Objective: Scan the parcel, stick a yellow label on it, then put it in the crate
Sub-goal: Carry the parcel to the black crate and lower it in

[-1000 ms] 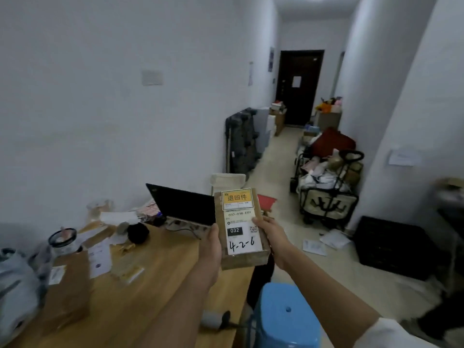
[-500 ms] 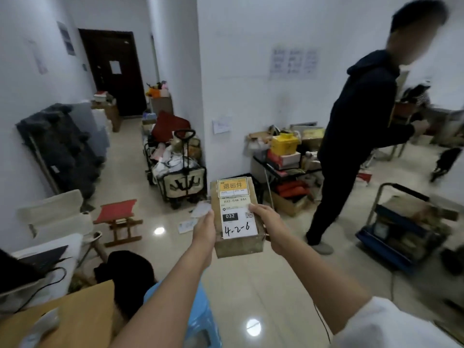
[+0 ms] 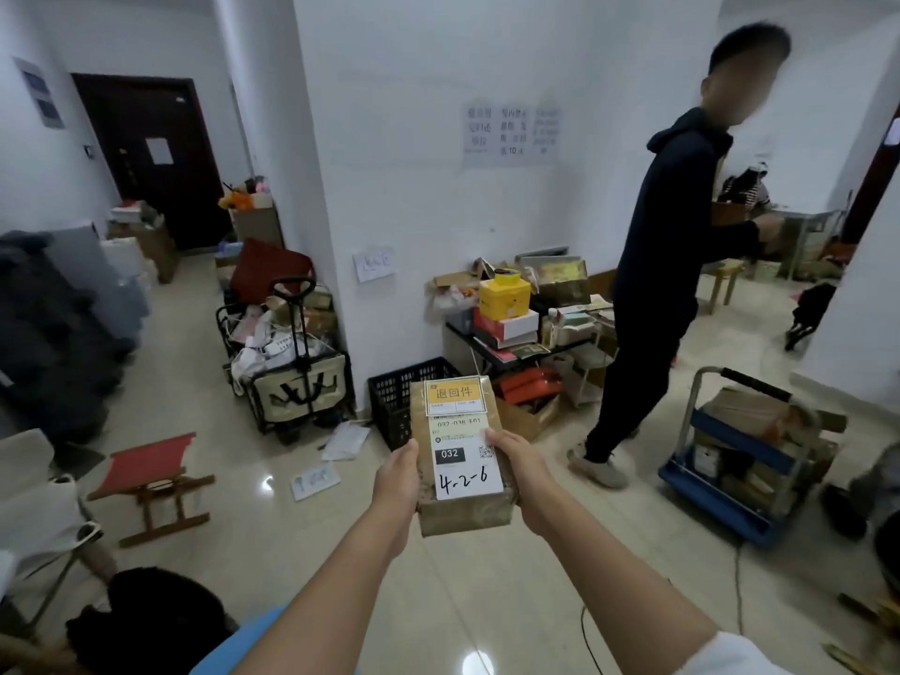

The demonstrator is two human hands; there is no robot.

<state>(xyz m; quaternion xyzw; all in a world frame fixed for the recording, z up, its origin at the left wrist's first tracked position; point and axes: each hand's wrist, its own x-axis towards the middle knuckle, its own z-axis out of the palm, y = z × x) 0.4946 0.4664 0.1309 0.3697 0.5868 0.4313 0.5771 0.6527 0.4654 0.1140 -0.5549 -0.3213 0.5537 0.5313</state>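
The person had turned away from the desk. The left hand (image 3: 397,475) gripped the parcel (image 3: 460,455) on one side. Its yellow label (image 3: 454,393) was already stuck on. The black crate (image 3: 397,392) now sat just behind it. The right hand (image 3: 516,462) gripped the other side.

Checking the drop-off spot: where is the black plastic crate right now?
The black plastic crate stands on the floor against the white pillar, directly behind the held brown parcel, right of the beige wagon.
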